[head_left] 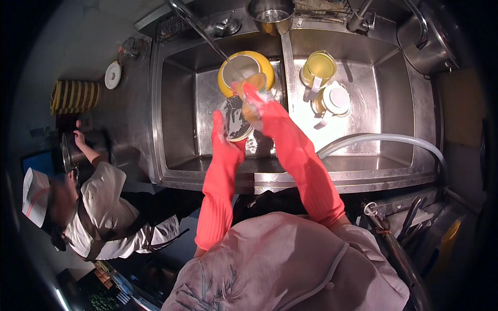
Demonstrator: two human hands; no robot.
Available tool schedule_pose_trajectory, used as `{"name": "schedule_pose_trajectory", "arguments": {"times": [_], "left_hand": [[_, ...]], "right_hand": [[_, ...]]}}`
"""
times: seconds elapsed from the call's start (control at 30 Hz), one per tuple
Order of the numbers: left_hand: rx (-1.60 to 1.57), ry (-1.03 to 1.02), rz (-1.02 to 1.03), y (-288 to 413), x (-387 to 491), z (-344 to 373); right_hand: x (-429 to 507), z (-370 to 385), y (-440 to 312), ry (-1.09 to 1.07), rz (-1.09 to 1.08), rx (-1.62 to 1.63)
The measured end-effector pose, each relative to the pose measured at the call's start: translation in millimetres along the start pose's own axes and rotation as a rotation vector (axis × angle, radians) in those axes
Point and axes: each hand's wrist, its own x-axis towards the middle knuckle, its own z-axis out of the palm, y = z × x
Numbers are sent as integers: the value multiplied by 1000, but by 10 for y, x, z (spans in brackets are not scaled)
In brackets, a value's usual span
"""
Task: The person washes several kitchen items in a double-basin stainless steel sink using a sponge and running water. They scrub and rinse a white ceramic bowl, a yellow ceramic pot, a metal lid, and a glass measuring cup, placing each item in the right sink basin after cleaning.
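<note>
My left hand (223, 142), in a long red rubber glove, grips the rim of a small dark, wet, round dish (237, 120) that is tilted over the left sink basin (179, 116). My right hand (258, 105), gloved the same way, is closed around a soapy tan sponge or cloth (252, 82) at the dish's upper right edge. Just beyond both hands a yellow bowl (268, 72) with a pale round middle stands in the basin. A metal faucet spout (202, 33) reaches over that bowl. Whether the bowl is upside down I cannot tell.
Two clear jugs, one open with yellowish contents (319, 66) and one with a white lid (337, 99), stand in the right basin. A grey hose (383, 137) bends over its front edge. Steel pots (270, 17) (426, 46) stand behind. At the left a co-worker (105, 194) reaches over the counter.
</note>
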Motion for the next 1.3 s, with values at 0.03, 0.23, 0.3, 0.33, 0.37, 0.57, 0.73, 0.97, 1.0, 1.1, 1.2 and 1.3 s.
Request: {"name": "schedule_pose_trajectory", "arguments": {"times": [0.03, 0.23, 0.3, 0.33, 0.37, 0.57, 0.73, 0.97, 1.0, 1.1, 1.2, 1.3], "left_hand": [[-134, -71, -147, 72, 1, 234], [930, -340, 257, 31, 214, 96], [925, -369, 276, 46, 294, 59], [923, -384, 284, 54, 337, 34], [919, -387, 294, 64, 349, -22], [-48, 217, -219, 273, 245, 34], [-91, -41, -130, 355, 186, 6], [-120, 28, 179, 176, 261, -327], [39, 126, 214, 202, 206, -84], [431, 309, 173, 271, 72, 65], [595, 5, 447, 243, 6, 51], [930, -157, 715, 425, -88, 306]], "right_hand": [[154, -366, 132, 114, -114, -352], [-74, -83, 315, 265, -90, -323], [-202, -91, 348, 283, -270, -626], [-288, -83, 370, 359, -415, -983], [-191, 95, 355, 292, -666, -1343], [185, 820, 379, 1005, -353, -1730], [400, 710, -44, 754, -119, -1216], [187, 656, 1005, 994, -510, -1338], [108, 546, 1018, 1072, -504, -1323], [-206, 714, 659, 1156, 81, -1176], [-161, 971, 146, 1228, 391, -1097], [-117, 885, -18, 1067, 25, -1164]]}}
